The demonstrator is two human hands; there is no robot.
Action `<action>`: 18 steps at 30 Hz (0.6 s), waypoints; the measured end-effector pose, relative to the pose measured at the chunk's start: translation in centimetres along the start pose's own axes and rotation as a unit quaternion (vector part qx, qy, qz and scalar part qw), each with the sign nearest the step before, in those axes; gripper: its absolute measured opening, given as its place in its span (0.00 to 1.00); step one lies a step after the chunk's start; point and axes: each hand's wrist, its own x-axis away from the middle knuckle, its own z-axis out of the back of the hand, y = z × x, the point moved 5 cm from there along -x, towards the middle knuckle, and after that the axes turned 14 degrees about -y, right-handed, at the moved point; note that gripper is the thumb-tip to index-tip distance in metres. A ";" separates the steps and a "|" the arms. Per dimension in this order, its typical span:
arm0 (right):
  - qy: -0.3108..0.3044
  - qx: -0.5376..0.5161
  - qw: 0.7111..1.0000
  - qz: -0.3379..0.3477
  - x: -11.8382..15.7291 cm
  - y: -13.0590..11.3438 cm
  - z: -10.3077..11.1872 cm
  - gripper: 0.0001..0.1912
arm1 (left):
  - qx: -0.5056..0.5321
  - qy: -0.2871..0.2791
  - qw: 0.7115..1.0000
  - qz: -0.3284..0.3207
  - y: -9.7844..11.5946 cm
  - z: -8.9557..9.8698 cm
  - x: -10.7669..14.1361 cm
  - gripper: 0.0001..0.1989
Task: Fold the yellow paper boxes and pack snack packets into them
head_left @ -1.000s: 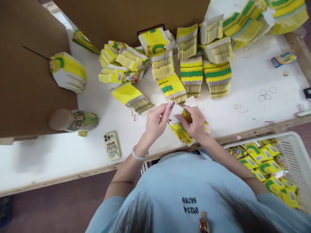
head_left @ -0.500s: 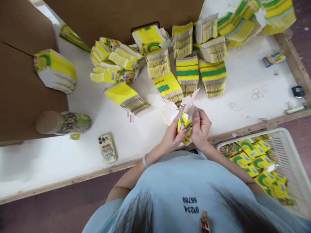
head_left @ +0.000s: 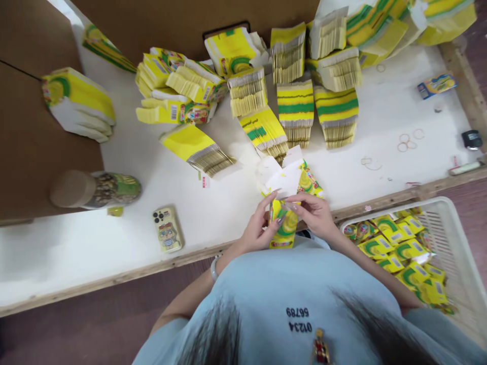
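Note:
Close to my body at the table's front edge, my left hand (head_left: 261,226) grips the left side of a yellow-green box (head_left: 285,225) with raised white flaps. My right hand (head_left: 314,215) pinches the top right of that same box, at the base of its flaps. Just beyond, another yellow-green printed carton (head_left: 309,181) lies on the white table, partly hidden by the flaps. Stacks of flat yellow cartons (head_left: 264,133) stand farther back.
A phone (head_left: 167,230) and a lidded jar (head_left: 117,190) are on the left. At the right lie a small blue box (head_left: 437,86), rubber bands and a black object (head_left: 472,139). A white basket (head_left: 467,258) of filled-looking yellow packs is lower right.
The box between my hands has come nearer my body, its yellow front now showing below the white flaps. Another carton is now visible beyond it, to the right. The view has shifted slightly.

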 end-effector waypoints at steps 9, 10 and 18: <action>0.048 0.121 0.990 0.059 1.6 0.6 0.5 0.14 | 0.024 0.047 0.997 -0.052 1.2 0.3 -0.6 0.26; 0.000 0.129 0.989 0.069 1.6 0.5 0.3 0.16 | 0.021 0.042 0.998 -0.044 1.2 0.4 -0.6 0.29; -0.111 -0.078 0.986 -0.094 1.8 0.3 -0.9 0.24 | -0.074 0.050 0.995 0.033 1.8 1.6 -0.8 0.26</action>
